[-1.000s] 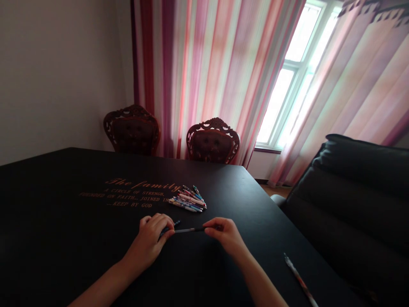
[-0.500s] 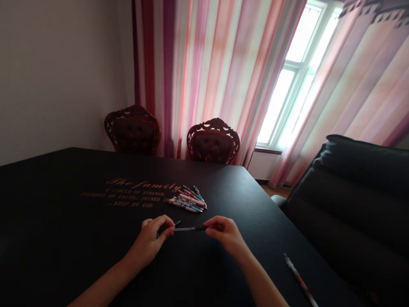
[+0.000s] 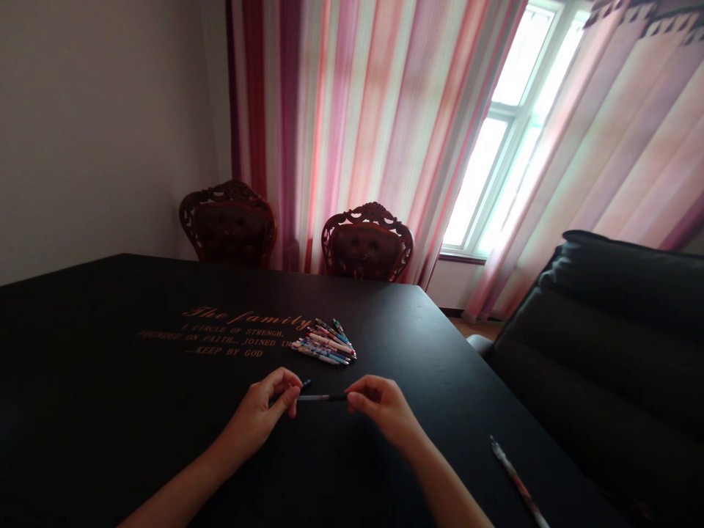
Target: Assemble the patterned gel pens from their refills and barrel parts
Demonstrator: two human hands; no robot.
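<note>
Between both hands, low over the table, runs a thin pen refill, pale and see-through at its left and black toward its right. My left hand pinches its left end between thumb and fingertips. A short dark blue pen-like piece pokes out behind those fingers; the rest of it is hidden by the hand. At the black end, the thumb and fingers of my right hand are closed on the refill. Beyond the hands lies a loose pile of several pens in white, pink, blue and dark colours.
The black table carries gold lettering left of the pile. A single pen with a reddish barrel lies at the near right. Two carved chairs stand behind the table, and a black leather seat is on the right.
My right hand has shifted slightly left, and the length showing between the hands is a little shorter. My left hand has barely moved. The pile and the single pen are unchanged.
</note>
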